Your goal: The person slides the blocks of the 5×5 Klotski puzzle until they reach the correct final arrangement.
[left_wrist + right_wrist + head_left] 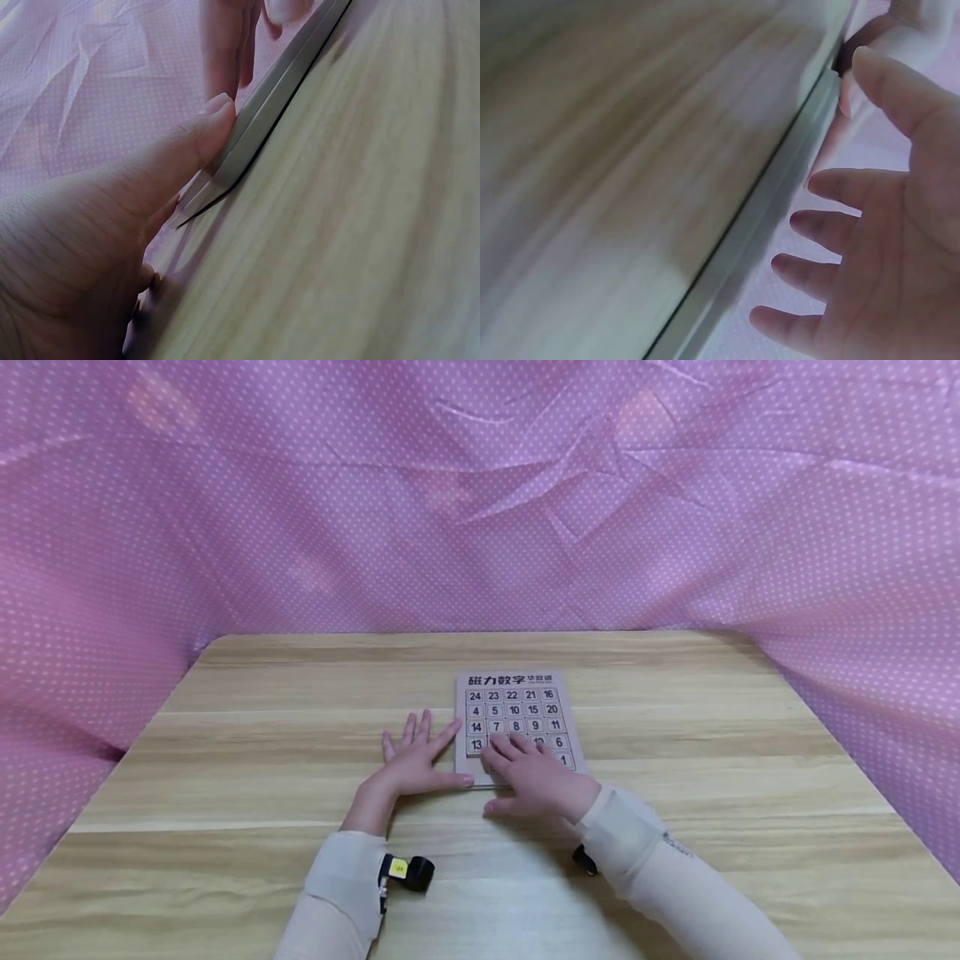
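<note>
A sliding number puzzle board (461, 706) lies flat on the table, its rows of numbered tiles (513, 710) below a printed title. At its lower left, under tile 13, is a bare slot. My left hand (412, 768) is spread at the board's left side, with the thumb (214, 124) on the lower left corner and the index finger along the left edge. Over the lower tiles, my right hand (536, 777) hangs palm down with loosely bent fingers, covering several numbers. In the right wrist view its fingers (832, 187) are apart, and nothing is held between them.
The wood-grain table (262, 735) extends around the board on all sides. A pink dotted cloth (480, 527) hangs behind it and at both sides. Small black wrist cameras (418, 873) sit at the sleeve cuffs.
</note>
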The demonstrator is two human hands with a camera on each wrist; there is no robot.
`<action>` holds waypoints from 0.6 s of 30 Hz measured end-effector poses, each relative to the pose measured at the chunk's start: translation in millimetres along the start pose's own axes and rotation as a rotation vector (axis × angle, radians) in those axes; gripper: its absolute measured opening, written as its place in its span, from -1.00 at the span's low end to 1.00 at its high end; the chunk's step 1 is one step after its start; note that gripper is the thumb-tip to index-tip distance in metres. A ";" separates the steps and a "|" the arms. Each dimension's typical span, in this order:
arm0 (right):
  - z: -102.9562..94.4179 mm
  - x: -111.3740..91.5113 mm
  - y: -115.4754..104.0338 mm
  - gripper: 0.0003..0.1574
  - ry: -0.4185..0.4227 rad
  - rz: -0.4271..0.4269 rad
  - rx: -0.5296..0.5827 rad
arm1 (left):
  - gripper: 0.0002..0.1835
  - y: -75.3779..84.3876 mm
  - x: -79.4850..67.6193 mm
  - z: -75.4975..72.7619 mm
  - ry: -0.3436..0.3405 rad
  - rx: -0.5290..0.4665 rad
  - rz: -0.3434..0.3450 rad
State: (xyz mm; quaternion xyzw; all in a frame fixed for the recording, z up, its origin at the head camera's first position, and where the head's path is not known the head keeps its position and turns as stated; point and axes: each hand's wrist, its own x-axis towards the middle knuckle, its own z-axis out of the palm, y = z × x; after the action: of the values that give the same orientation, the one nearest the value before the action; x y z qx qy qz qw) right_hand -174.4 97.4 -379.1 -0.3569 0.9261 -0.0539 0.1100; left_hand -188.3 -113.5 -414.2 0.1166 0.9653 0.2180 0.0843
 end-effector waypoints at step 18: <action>0.9 -68.2 54.3 -0.08 0.087 0.059 0.052 | 0.05 0.7 -0.4 0.9 0.003 0.003 -0.005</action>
State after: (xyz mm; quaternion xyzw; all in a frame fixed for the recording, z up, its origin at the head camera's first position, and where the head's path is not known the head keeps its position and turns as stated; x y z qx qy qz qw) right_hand -160.2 183.4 -378.3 -0.3238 0.9384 -0.0902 0.0803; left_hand -187.6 -112.7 -414.7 0.1140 0.9660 0.2164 0.0834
